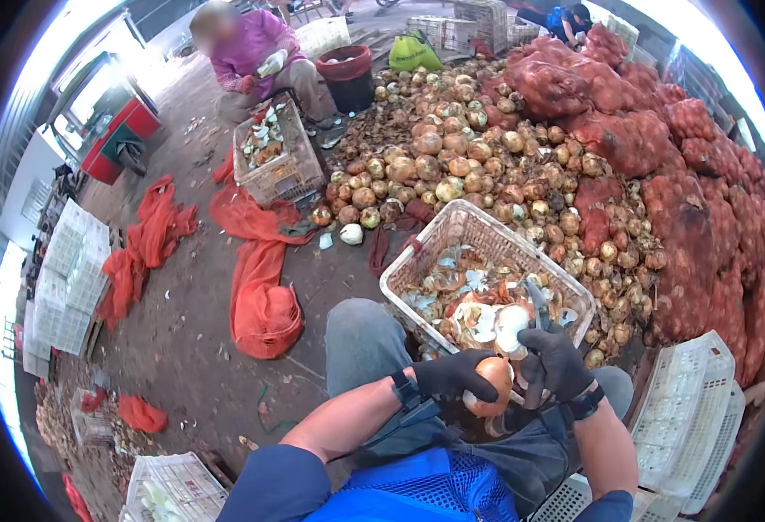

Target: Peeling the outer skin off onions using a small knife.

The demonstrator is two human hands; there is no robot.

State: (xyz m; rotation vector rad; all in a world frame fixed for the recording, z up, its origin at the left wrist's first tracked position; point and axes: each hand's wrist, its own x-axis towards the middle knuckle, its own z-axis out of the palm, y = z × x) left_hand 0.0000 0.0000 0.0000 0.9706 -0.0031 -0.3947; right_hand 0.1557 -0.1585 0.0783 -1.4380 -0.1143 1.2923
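My left hand [454,374] wears a dark glove and is closed round a brown-skinned onion [489,386]. Just to its right, my gloved right hand [558,360] is curled, with a narrow grey knife blade [535,294] sticking up beyond the fingers; the handle is hidden. A peeled white onion [511,325] shows right by those fingers, and I cannot tell whether they touch it. Both hands are over the near edge of a pale plastic crate [417,253]. Loose onion skins [452,283] lie in the crate.
A large heap of onions [452,157] spreads beyond the crate, with full red mesh sacks [634,139] at right. Red netting [256,296] lies on the floor. Another person [256,52] sits at far left behind a crate [282,174]. White crates [687,409] stand at near right.
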